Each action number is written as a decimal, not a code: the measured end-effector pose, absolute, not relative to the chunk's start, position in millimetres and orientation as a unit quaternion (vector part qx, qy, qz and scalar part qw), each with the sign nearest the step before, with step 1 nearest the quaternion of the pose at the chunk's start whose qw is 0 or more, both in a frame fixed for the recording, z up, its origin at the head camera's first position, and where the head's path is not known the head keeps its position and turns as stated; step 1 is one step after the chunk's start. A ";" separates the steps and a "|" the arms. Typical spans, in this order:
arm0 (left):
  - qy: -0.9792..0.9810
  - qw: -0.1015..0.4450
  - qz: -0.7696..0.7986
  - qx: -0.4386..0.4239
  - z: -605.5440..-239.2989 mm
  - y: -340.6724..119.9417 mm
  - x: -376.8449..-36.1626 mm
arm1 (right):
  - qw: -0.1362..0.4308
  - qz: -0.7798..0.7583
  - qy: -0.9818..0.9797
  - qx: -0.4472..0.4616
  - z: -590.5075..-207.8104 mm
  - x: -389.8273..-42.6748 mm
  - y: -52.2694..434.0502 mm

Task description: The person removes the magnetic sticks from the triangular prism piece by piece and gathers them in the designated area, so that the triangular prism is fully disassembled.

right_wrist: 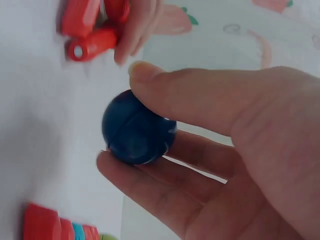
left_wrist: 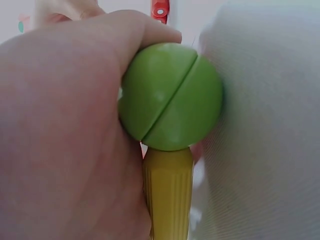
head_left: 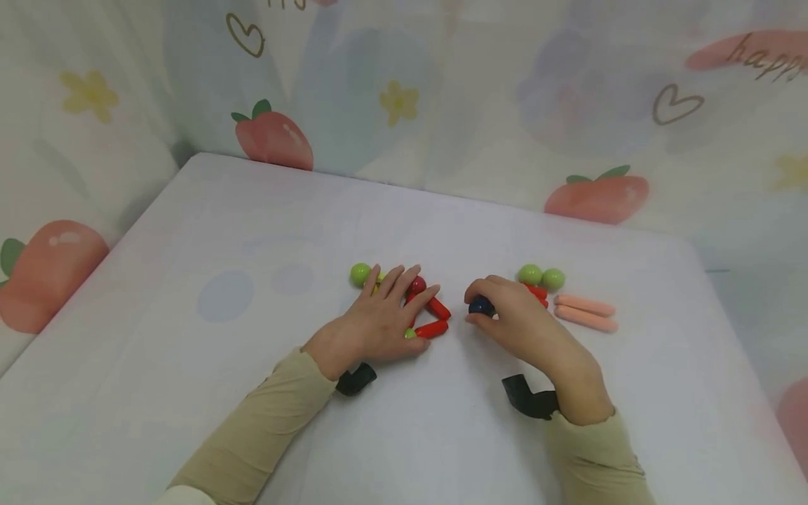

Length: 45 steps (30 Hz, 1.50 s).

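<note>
My right hand [head_left: 527, 319] pinches a dark blue ball [right_wrist: 135, 127] between the thumb and fingers, above the table right of centre. A groove runs across the ball. My left hand [head_left: 381, 324] lies spread over a group of pieces, with its fingers fairly straight. Around and under it are a green ball [head_left: 360, 274], a dark red ball [head_left: 418, 285] and red rods [head_left: 432, 329]. In the left wrist view, a grooved green ball [left_wrist: 170, 97] meets a ridged yellow rod [left_wrist: 169, 192] beside the palm. The hand hides part of this group.
Beyond the right hand lie two green balls [head_left: 530, 274], red pieces [head_left: 539, 292] and two pale orange rods [head_left: 585, 304]. Black curved parts [head_left: 529, 400] sit at both wrists. A patterned cloth wall [head_left: 454, 105] borders the white table [head_left: 284, 217] at the back.
</note>
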<state>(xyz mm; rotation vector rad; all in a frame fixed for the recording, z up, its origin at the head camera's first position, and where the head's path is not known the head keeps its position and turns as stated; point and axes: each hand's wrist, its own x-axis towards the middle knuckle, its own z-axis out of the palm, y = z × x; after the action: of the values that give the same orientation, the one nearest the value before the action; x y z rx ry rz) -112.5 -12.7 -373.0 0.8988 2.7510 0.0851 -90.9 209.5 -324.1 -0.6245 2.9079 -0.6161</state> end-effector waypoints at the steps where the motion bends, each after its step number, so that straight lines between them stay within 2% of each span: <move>1: 0.943 0.124 0.029 0.308 -373.3 -12.9 -112.2 | 0.042 -0.206 0.956 -0.205 -323.5 -91.6 213.5; 11: 0.941 0.118 0.037 0.314 -375.5 -12.8 -112.1 | -0.085 -0.236 0.959 -0.135 -322.5 -106.0 256.5; 16: 0.941 0.123 0.036 0.314 -375.4 -13.6 -110.8 | -0.085 -0.245 0.964 -0.061 -322.7 -113.2 269.1; 21: 0.942 0.115 0.038 0.314 -374.6 -14.6 -111.7 | -0.087 -0.254 0.963 -0.031 -323.7 -121.5 276.7; 29: 0.942 0.116 0.040 0.314 -375.6 -15.9 -112.3 | -0.049 -0.277 0.959 0.023 -331.8 -130.8 286.0; 45: 0.941 0.113 0.040 0.317 -376.4 -13.9 -112.5 | -0.015 -0.241 0.970 0.012 -347.3 -143.0 295.5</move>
<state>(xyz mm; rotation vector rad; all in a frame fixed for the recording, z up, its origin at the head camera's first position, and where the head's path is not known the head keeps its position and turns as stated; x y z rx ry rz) -112.5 -13.9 -376.4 0.9305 2.7593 0.1168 -143.0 295.5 -347.3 0.0392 3.0774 -0.7648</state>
